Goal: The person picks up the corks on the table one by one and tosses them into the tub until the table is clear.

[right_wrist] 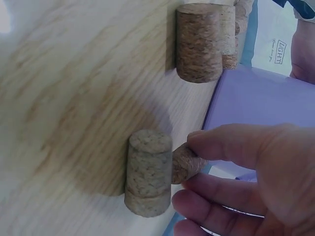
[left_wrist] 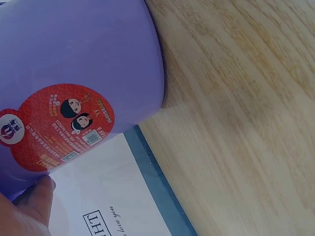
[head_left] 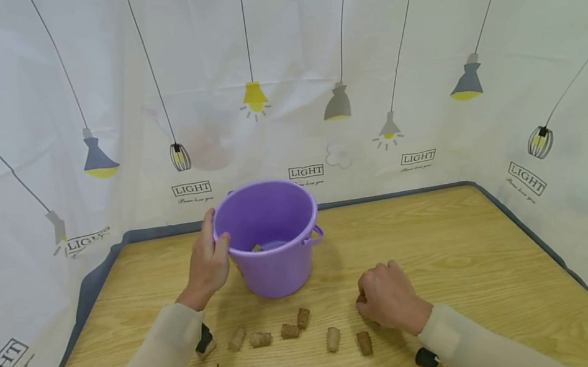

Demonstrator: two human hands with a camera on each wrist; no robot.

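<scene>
A purple bucket (head_left: 278, 270) stands on the wooden table, its mouth facing up toward me. My left hand (head_left: 209, 264) grips the bucket's left rim, thumb toward the near side. In the left wrist view, that thumb touches the purple wall below a red round sticker (left_wrist: 64, 128). To the right of the bucket, my right hand (head_left: 389, 298) is low over the table. Its thumb and forefinger pinch a brown cork (right_wrist: 186, 164), seen in the right wrist view. A paler cork (right_wrist: 149, 174) stands out just in front of those fingertips. Inside the bucket a light cork (head_left: 257, 248) shows.
Several corks lie in a loose row before the bucket, among them a dark cork (head_left: 364, 343) and a pale cork (head_left: 333, 339). The bucket's handle (head_left: 315, 237) hangs at its right side. A white lamp-printed curtain (head_left: 383, 177) encloses the table's back and sides.
</scene>
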